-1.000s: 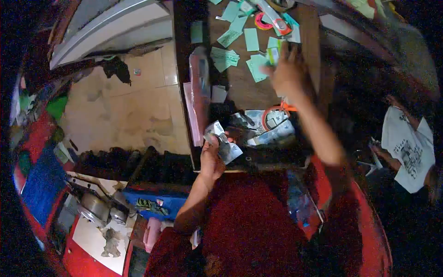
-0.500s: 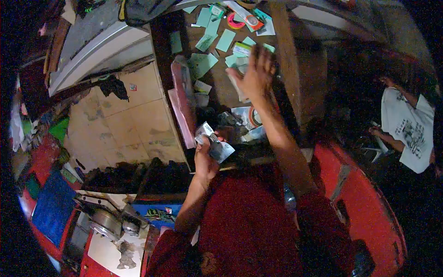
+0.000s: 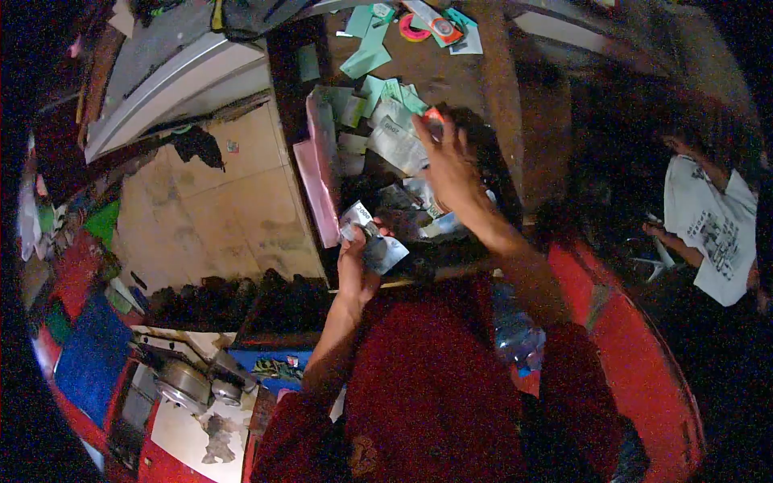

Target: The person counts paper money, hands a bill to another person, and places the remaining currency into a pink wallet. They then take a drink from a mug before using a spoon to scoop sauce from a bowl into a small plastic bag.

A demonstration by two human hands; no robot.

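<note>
Folded banknotes (image 3: 388,256), one marked 2000, are gripped in my left hand (image 3: 354,274) over the near edge of the drawer. My right hand (image 3: 457,177) has its fingers stretched apart, palm down, above the drawer's right side. Just left of its fingertips lies a loose 2000 banknote (image 3: 398,146). Pale green paper slips (image 3: 392,90) lie beyond it, bunched toward the middle. Below my right hand more banknotes (image 3: 443,225) are partly covered. Along the left wall of the drawer stands a pink box-like thing (image 3: 320,173).
At the drawer's back are more green slips (image 3: 365,60), a pink tape roll (image 3: 414,28) and an orange-white packet (image 3: 439,26). A tiled surface (image 3: 217,209) is to the left, metal pots (image 3: 185,385) lower left. At right a person in a white shirt (image 3: 708,221) is nearby.
My right hand has swept toward me, and the green slips and papers have shifted nearer, leaving bare wood behind. My left hand still grips the banknotes in nearly the same place.
</note>
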